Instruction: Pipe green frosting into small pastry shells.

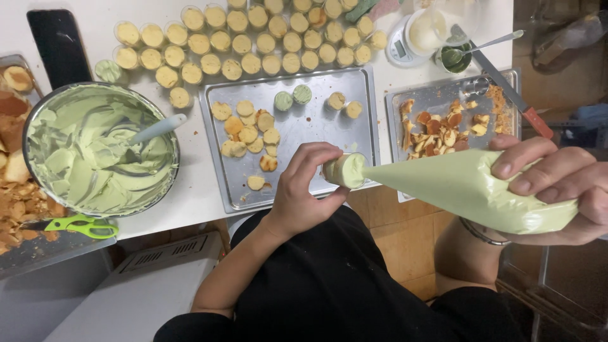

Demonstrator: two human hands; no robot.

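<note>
My left hand (303, 190) holds a small clear cup (344, 170) tipped on its side, its mouth facing right and filled with pale green cream. My right hand (557, 190) squeezes the wide end of a piping bag (468, 188) full of the same green cream. The bag's tip sits inside the cup's mouth. Both hands hover over the table's front edge, just below a metal tray (304, 136) that carries round cake slices, two green-filled cups and two cake-filled cups.
A large bowl of green cream (95, 152) with a spatula stands at the left, green scissors (82, 224) below it. Several cake-filled cups (253, 44) crowd the back. A second tray (443, 101) at the right holds cake scraps, with a knife (513, 95), a scale and a spoon nearby.
</note>
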